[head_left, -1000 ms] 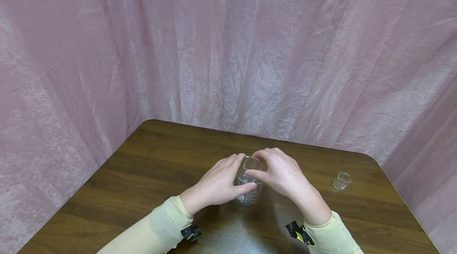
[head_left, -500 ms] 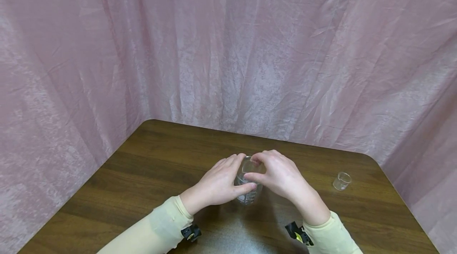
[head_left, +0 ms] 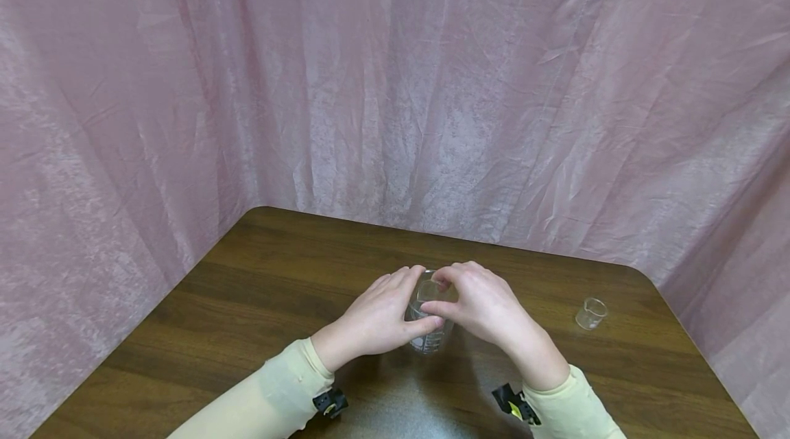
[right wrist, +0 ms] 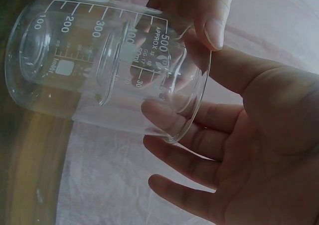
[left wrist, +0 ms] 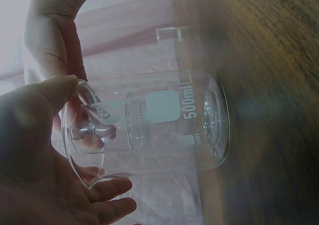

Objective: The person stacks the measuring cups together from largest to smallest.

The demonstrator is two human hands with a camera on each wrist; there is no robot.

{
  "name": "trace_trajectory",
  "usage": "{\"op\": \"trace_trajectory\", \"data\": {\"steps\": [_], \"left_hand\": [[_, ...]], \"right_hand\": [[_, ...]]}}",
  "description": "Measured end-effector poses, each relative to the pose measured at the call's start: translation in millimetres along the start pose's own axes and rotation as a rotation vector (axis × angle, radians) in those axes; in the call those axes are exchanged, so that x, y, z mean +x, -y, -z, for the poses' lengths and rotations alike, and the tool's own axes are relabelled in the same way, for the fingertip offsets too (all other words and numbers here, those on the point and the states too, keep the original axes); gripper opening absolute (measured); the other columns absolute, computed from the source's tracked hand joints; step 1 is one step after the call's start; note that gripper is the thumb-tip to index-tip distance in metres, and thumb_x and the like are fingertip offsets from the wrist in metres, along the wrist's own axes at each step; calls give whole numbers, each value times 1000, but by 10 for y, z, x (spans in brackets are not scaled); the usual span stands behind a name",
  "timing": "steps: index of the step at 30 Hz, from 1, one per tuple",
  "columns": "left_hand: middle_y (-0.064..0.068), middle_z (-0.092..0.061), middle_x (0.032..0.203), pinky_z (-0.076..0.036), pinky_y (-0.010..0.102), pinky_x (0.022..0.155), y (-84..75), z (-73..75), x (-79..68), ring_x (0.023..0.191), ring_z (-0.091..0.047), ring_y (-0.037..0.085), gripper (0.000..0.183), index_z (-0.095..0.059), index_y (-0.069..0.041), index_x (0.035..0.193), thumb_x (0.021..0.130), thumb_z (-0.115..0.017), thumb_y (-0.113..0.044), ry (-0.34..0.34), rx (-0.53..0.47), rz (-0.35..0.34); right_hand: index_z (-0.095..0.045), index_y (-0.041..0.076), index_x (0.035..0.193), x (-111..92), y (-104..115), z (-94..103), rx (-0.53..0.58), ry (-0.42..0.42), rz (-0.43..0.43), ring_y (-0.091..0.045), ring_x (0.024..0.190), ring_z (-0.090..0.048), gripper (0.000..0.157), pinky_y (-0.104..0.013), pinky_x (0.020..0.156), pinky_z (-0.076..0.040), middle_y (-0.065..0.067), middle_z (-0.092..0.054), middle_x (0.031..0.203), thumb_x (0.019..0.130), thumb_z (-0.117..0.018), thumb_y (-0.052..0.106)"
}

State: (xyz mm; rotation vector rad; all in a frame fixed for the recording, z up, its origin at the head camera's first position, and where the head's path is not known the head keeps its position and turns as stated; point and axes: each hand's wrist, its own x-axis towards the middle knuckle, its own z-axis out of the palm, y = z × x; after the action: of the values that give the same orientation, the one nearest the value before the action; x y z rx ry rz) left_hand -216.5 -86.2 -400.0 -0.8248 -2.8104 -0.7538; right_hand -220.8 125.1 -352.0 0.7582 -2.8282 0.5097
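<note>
The nesting looks about halfway: between the hands, the left hand (head_left: 376, 319) spreads straight fingers against a tall clear glass beaker with white markings (head_left: 426, 344), which seems already to contain a mid-sized clear glass beaker (right wrist: 65, 67), while the right hand (head_left: 490, 302) pinches a small clear glass beaker (right wrist: 128, 53) inside its mouth. Left to do, I'd guess, are releasing that and adding the little spouted clear glass beaker (head_left: 591, 314) right of the right hand; I count four beakers, one of each.

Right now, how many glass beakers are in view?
4: the large beaker; a second beaker low inside it; a third beaker above that, at the right hand; and a small beaker on the table to the right. Overlaps could hide more.
</note>
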Motion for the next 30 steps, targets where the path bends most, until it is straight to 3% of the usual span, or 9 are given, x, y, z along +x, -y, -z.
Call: {"op": "trace_trajectory", "data": {"steps": [7, 18, 30], "left_hand": [[9, -58, 154, -39, 50, 126, 3, 12, -6, 142, -56, 30, 90, -42, -6, 165, 102, -70, -64, 17, -3, 17], [9, -59, 152, -39, 52, 125, 9, 11, -7, 140, -57, 31, 89, -42, -8, 164, 102, -68, -67, 32, -11, 13], [11, -52, 164, -32, 55, 130, 19, 11, -18, 155, -45, 35, 88, -41, -10, 165, 104, -65, -69, 56, -33, 27]], "right_hand": [[-82, 19, 116, 12, 4, 12, -2, 22, 10, -19, 108, -69, 41, -47, 86, -59, 13, -76, 102, 87, -93, 46], [-82, 18, 117, 45, 18, 50, 0, 101, 7, -21, 109, -71, 39, -49, 89, -60, 12, -78, 105, 89, -92, 43], [-82, 13, 119, 134, 40, 67, -42, 184, 11, -22, 103, -74, 42, -47, 89, -60, 10, -80, 104, 89, -93, 40]]}}
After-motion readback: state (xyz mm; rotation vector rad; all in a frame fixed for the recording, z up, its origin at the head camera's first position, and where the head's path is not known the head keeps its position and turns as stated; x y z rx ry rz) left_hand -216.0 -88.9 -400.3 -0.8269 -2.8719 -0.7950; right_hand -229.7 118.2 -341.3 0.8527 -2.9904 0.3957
